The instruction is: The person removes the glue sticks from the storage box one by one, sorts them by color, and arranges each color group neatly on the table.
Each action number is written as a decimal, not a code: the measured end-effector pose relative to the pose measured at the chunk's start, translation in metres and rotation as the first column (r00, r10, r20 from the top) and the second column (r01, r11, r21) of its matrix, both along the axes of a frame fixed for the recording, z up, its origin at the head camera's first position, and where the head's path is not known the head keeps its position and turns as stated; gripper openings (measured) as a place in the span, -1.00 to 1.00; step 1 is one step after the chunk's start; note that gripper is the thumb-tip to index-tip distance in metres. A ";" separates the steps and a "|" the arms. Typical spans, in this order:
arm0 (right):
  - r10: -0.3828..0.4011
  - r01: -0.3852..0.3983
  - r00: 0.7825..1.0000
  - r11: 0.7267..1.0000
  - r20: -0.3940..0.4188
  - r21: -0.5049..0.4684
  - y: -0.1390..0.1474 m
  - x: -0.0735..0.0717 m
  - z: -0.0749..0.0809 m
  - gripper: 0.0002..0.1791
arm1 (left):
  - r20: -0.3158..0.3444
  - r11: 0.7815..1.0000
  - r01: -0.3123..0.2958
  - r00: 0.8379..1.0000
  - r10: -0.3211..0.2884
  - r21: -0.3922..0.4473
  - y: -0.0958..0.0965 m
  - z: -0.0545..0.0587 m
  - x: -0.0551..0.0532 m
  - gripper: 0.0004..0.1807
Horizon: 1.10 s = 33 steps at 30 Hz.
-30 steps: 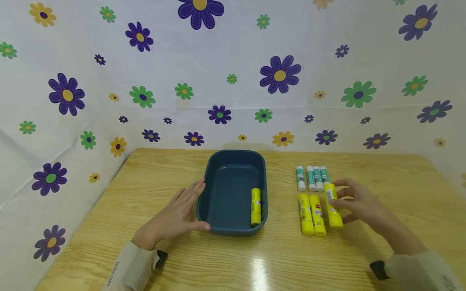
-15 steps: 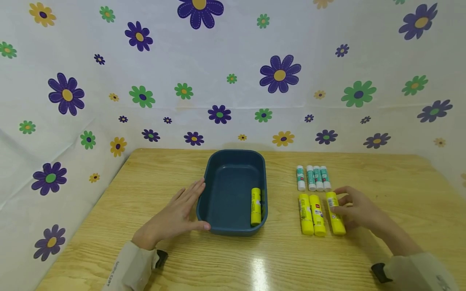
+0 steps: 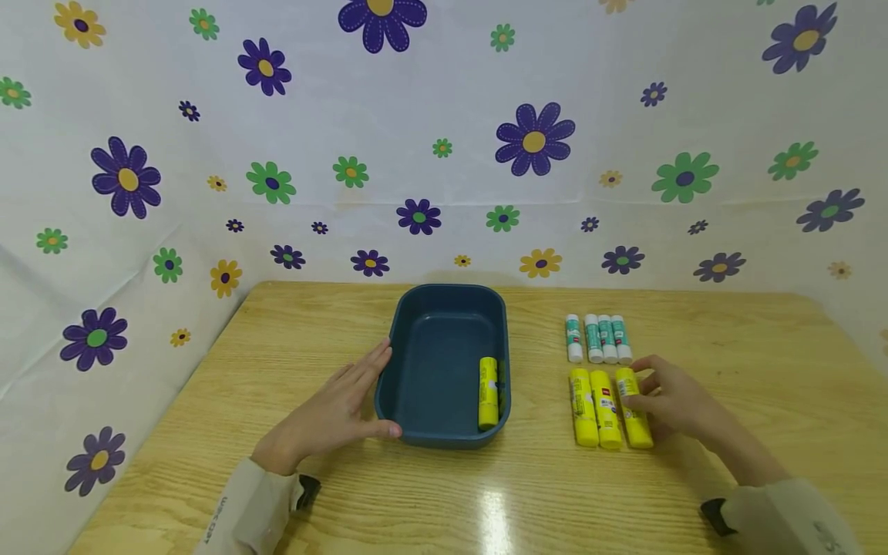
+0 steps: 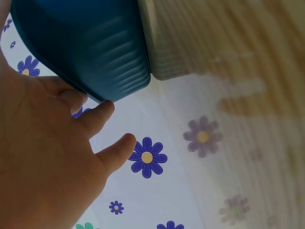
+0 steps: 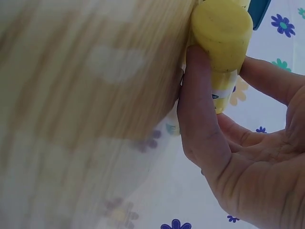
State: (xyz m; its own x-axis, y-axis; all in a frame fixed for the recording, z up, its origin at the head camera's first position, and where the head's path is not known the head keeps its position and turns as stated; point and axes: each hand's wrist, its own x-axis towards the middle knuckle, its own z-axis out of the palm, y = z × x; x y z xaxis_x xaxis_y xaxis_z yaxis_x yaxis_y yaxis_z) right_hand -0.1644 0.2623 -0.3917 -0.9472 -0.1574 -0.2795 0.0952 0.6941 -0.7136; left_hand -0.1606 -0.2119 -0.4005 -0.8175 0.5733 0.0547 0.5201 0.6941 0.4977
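Observation:
My right hand (image 3: 676,397) pinches a yellow glue stick (image 3: 634,408) at the right end of a row, its thumb on the near side and fingers behind. Two more yellow glue sticks, one on the left (image 3: 583,408) and one in the middle (image 3: 607,410), lie beside it. In the right wrist view the held glue stick (image 5: 221,36) sits between thumb and fingers. My left hand (image 3: 333,412) rests with fairly straight fingers against the left side of a dark blue bin (image 3: 444,441). Inside the bin, along its right wall, lies another yellow glue stick (image 3: 488,393).
Several small teal-and-white glue sticks (image 3: 606,339) lie in a row behind the yellow ones on the wooden table (image 3: 541,493). A white cloth with printed flowers (image 3: 458,77) hangs behind and to the left of the table.
My right hand has brought its yellow glue stick down and nearer, then slightly left beside the other two. The left hand and bin stay in place.

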 end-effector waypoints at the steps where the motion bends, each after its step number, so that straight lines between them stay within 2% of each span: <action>1: 0.000 0.000 1.000 1.000 0.001 0.004 -0.001 0.000 0.000 -0.32 | 0.000 1.000 -0.001 1.000 0.001 0.000 0.000 0.000 0.000 0.25; 13: 0.007 -0.007 1.000 1.000 0.016 0.006 -0.004 0.000 0.001 -0.35 | -0.026 1.000 0.007 1.000 -0.006 0.010 -0.001 -0.002 0.000 0.24; 19: 0.006 -0.006 0.999 1.000 -0.037 0.023 0.002 -0.001 0.007 -0.37 | -0.014 1.000 0.007 1.000 -0.006 0.005 -0.001 -0.001 -0.001 0.24; 26: -0.013 0.008 0.999 0.993 -0.047 -0.118 0.004 -0.003 0.021 -0.36 | -0.004 1.000 -0.002 1.000 0.002 -0.004 -0.001 0.001 0.000 0.25; 33: -0.023 0.018 0.999 0.993 -0.046 -0.115 0.000 -0.006 0.031 -0.30 | -0.006 1.000 0.004 1.000 -0.004 0.009 -0.001 0.001 0.000 0.24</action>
State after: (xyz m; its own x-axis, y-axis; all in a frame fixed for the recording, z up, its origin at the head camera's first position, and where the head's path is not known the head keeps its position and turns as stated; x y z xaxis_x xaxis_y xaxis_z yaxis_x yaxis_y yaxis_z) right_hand -0.1708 0.2625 -0.3604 -0.9623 -0.1660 -0.2153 0.0729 0.6056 -0.7924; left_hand -0.1607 -0.2126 -0.3997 -0.8148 0.5760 0.0649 0.5258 0.6874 0.5009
